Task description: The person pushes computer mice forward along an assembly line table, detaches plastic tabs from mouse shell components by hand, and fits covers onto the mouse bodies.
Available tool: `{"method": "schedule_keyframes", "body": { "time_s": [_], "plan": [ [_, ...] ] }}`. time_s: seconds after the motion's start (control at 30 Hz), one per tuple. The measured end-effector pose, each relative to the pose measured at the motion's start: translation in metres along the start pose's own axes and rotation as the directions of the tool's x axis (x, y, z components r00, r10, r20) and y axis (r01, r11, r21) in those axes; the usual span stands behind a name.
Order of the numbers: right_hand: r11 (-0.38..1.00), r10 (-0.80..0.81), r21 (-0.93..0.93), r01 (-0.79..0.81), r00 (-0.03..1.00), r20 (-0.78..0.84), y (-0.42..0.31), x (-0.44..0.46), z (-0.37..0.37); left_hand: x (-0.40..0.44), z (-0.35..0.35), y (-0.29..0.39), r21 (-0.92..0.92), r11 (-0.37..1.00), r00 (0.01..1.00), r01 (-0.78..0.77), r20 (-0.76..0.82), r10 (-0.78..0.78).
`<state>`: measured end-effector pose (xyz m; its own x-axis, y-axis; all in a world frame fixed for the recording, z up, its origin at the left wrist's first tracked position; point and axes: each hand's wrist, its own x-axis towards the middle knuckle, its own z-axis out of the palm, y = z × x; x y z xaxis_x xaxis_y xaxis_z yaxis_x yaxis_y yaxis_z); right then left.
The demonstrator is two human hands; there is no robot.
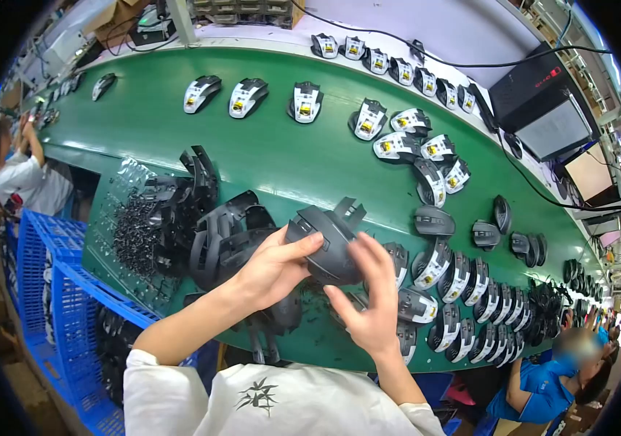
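Note:
My left hand (275, 267) is closed on a black computer mouse (327, 247), its thumb lying across the top. A forked black part (350, 210) sticks out from the mouse's far end. Beside the mouse's right edge, my right hand (374, 304) has thumb and fingers apart; whether its slightly blurred fingertips touch the mouse I cannot tell. Left of my hands lies a pile of black mouse shells (225, 236). To their right stand rows of mice with white inner frames (430, 265).
Small black parts (136, 232) lie heaped on a plastic sheet at the left. More white-framed mice stand along the green table (252, 152) and its back ledge. Blue crates (70, 291) stand at the left. A black box (536, 94) is at the back right. Other people sit at both ends.

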<state>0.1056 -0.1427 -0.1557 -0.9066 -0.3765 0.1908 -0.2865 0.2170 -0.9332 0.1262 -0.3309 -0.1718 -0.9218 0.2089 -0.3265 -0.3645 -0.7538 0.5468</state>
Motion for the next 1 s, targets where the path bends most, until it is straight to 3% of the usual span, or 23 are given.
{"method": "schedule_keyframes", "body": {
  "time_s": [0.07, 0.13, 0.23, 0.4, 0.57, 0.6, 0.67, 0.73, 0.77, 0.8, 0.83, 0.87, 0.9, 0.93, 0.97, 1.0],
  "plan": [
    [0.867, 0.334, 0.406, -0.287, 0.942, -0.047, 0.001, -0.002, -0.002, 0.006, 0.000, 0.000, -0.021, 0.999, 0.999, -0.029, 0.014, 0.030],
    [0.816, 0.379, 0.466, -0.343, 0.925, 0.018, 0.008, -0.002, -0.010, 0.009, 0.002, -0.001, -0.004, 0.999, 0.998, -0.054, 0.033, 0.054],
    [0.592, 0.463, 0.622, -0.512, 0.848, 0.258, 0.021, -0.004, -0.019, 0.006, 0.000, -0.003, 0.067, 0.988, 0.989, -0.139, 0.053, 0.136],
    [0.522, 0.360, 0.769, -0.370, 0.912, 0.194, 0.023, 0.002, -0.013, 0.004, -0.007, -0.007, 0.336, 0.923, 0.981, -0.189, 0.110, 0.161],
    [0.525, 0.544, 0.710, -0.469, 0.827, 0.144, 0.053, 0.028, -0.011, 0.013, 0.003, -0.014, 0.313, 0.918, 0.953, -0.243, -0.102, 0.287],
    [0.551, 0.524, 0.717, -0.427, 0.846, 0.101, 0.057, 0.044, -0.014, 0.012, 0.004, -0.015, 0.315, 0.919, 0.956, -0.239, -0.092, 0.280],
    [0.579, 0.500, 0.719, -0.384, 0.864, 0.060, 0.073, 0.081, -0.025, 0.005, 0.008, -0.011, 0.547, 0.818, 0.959, -0.178, -0.090, 0.269],
    [0.753, 0.574, 0.501, -0.426, 0.799, -0.183, 0.096, 0.105, -0.036, -0.001, 0.009, -0.007, 0.744, 0.659, 0.958, -0.111, -0.095, 0.270],
    [0.755, 0.570, 0.503, -0.421, 0.801, -0.183, 0.102, 0.105, -0.034, -0.002, 0.009, -0.006, 0.746, 0.656, 0.957, -0.115, -0.092, 0.273],
    [0.879, 0.476, 0.214, -0.427, 0.817, -0.324, 0.107, 0.103, -0.033, -0.003, 0.008, -0.005, 0.806, 0.579, 0.955, -0.119, -0.067, 0.289],
    [0.901, 0.343, -0.102, -0.421, 0.837, -0.427, 0.113, 0.098, -0.033, -0.004, 0.008, -0.006, 0.857, 0.500, 0.952, -0.122, -0.042, 0.303],
    [0.819, 0.183, -0.408, -0.402, 0.859, -0.479, 0.108, 0.095, -0.031, -0.004, 0.007, -0.007, 0.900, 0.419, 0.949, -0.122, -0.017, 0.313],
    [0.640, 0.015, -0.671, -0.374, 0.879, -0.476, 0.104, 0.093, -0.030, -0.003, 0.006, -0.009, 0.934, 0.335, 0.947, -0.122, 0.009, 0.320],
    [0.638, 0.270, -0.607, -0.474, 0.876, -0.400, 0.098, 0.089, -0.030, -0.002, 0.004, -0.010, 0.932, 0.338, 0.947, -0.126, 0.012, 0.320],
    [0.601, 0.509, -0.549, -0.581, 0.808, -0.297, 0.064, 0.087, -0.021, -0.001, 0.000, -0.012, 0.929, 0.344, 0.933, -0.138, 0.005, 0.360],
    [0.478, 0.640, -0.702, -0.528, 0.757, -0.133, 0.041, 0.090, -0.012, -0.001, -0.004, -0.015, 0.925, 0.348, 0.921, -0.151, 0.003, 0.390]
  ]
}}
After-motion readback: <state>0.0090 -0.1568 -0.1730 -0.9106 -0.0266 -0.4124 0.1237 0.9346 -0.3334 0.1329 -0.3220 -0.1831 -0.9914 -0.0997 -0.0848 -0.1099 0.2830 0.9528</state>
